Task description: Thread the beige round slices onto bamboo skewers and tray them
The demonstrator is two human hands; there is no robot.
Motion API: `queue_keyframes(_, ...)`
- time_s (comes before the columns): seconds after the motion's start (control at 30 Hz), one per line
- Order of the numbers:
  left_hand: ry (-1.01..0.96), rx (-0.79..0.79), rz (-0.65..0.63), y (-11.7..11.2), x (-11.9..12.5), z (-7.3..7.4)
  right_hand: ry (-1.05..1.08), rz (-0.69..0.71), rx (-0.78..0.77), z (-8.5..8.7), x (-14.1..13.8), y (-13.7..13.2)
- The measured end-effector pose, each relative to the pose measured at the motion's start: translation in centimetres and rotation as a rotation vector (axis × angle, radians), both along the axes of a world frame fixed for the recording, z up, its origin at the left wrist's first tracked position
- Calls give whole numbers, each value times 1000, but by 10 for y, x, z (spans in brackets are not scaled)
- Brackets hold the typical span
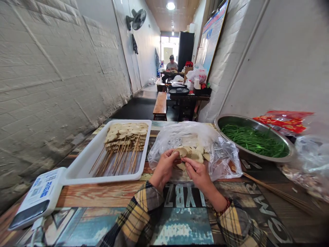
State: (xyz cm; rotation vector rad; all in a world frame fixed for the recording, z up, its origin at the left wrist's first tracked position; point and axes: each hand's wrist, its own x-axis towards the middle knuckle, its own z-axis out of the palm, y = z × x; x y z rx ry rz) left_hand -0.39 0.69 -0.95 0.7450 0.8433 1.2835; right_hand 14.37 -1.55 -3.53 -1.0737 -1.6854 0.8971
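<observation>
My left hand (164,167) and my right hand (198,173) meet at the mouth of a clear plastic bag (218,154) of pale sliced pieces (191,152). Left fingers pinch one slice at the bag's opening. My right hand is closed just beside it, its fingers pressed on a slice; I cannot see a skewer in it. To the left, a white tray (82,166) holds several finished skewers (123,144) of the same slices, sticks pointing toward me.
A steel bowl of green stalks (253,139) stands at the right, with red packaging (282,121) behind it. Loose bamboo skewers (277,193) lie at my right. A white scale (38,197) sits at the left edge. A person sits at far tables (171,65).
</observation>
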Motion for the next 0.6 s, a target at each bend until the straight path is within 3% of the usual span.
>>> queue_keyframes(0.2, -23, -16, 1, -1, 1, 3, 56, 32, -92, 2, 1, -1)
queue_keyframes(0.6, -52, -28, -44, -6, 1, 11, 3, 28, -40, 0, 4, -1)
